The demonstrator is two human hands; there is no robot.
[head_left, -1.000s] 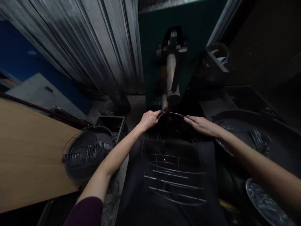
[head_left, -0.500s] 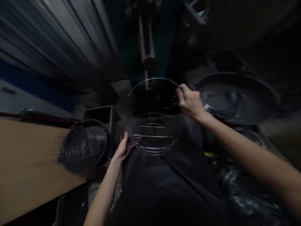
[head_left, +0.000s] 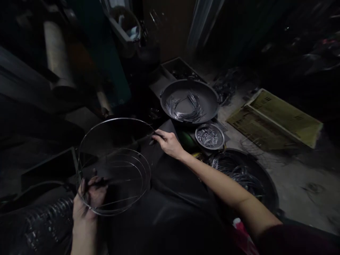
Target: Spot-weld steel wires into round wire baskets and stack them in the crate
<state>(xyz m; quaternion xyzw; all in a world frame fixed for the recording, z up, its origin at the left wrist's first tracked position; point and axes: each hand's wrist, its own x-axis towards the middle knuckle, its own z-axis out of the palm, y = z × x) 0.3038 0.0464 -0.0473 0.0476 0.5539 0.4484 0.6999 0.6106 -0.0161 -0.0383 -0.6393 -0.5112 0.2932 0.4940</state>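
Note:
A round frame of thin shiny wire [head_left: 114, 119], with a large top hoop, smaller rings and straight cross wires below, is tilted in front of my dark apron [head_left: 170, 212]. My left hand [head_left: 90, 194] is closed around its lower left side, the thumb outside and the fingers curled inward. At the right end of the top hoop, my right hand [head_left: 168, 143] pinches the wire. The fingertips of both hands look dark, and the exact contact at the right hand is hard to make out.
To the right stand a wide pan [head_left: 209, 101] with a coil of cut wires, a small bowl [head_left: 221, 140] of metal bits, a dark tub [head_left: 271, 187] of wire and a yellowish box [head_left: 287, 117]. A machine with a pale cylinder [head_left: 57, 53] stands at upper left.
My view has swung to the right, bringing the pan, bowl and yellowish box into clear sight. The wire frame now sits further left in view, and my left hand has closed on its side.

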